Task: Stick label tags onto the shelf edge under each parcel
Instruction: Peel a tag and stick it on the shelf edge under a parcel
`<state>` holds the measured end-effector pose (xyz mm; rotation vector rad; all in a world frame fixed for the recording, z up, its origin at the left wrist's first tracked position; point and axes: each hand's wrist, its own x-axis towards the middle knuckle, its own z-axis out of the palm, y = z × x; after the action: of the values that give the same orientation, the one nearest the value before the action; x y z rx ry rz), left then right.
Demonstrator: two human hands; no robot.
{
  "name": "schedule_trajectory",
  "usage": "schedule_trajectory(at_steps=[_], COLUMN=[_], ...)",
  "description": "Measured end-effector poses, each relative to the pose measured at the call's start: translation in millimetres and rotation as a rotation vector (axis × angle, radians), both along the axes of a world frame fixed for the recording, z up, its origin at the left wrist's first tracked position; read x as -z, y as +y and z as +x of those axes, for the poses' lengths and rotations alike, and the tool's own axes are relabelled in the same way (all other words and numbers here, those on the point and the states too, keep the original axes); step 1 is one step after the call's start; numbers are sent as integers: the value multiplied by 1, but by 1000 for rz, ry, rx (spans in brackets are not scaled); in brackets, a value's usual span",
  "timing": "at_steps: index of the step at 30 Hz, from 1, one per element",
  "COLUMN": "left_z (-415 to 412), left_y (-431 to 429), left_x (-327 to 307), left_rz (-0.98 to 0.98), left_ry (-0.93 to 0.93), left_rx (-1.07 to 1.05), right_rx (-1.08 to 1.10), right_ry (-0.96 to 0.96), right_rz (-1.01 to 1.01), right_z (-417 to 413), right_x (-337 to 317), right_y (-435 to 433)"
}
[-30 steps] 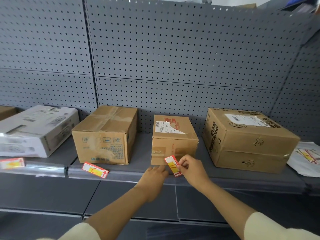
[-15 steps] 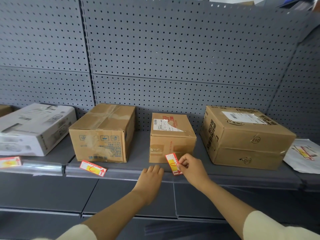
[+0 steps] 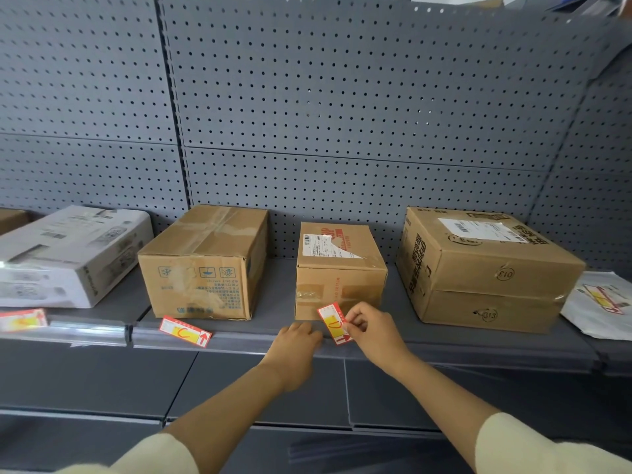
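- Red-and-yellow, the label tag [image 3: 334, 323] is pinched along its right side by the fingers of the right hand [image 3: 371, 331]; it is held nearly upright at the front edge of the shelf [image 3: 444, 345], just before the small middle parcel [image 3: 338, 271].
- The left hand [image 3: 295, 348] is laid knuckles-up on the shelf edge just left of that tag, its fingers curled over the rail and nothing gripped in it.
- A second tag [image 3: 185, 331] is seen stuck askew on the edge under the taped brown parcel [image 3: 205, 265].
- A third tag [image 3: 22, 319] is seen on the edge at the far left, under the white parcel [image 3: 68, 254].
- The largest parcel [image 3: 485, 268] is set toward the right end of the shelf, with no tag seen beneath it.
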<state>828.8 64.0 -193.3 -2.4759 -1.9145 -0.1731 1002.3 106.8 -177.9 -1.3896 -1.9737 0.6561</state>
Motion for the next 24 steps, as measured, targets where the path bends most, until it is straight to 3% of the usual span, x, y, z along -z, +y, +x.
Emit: schedule_trajectory(at_steps=[4,10,24], left_z=[-5,-3,-2], left_y=[-1,-4,16], left_x=[-2,-5,-41], left_rz=[-23,49,135], left_ry=[-54,8,8], left_rx=[11,-19,-70], right_rx=[-11,-29,-44], right_ry=[-84,-385,-442], right_rz=[14,154,211], right_z=[-3,-5,6], right_x=[5,5,-18], right_y=[2,1,0])
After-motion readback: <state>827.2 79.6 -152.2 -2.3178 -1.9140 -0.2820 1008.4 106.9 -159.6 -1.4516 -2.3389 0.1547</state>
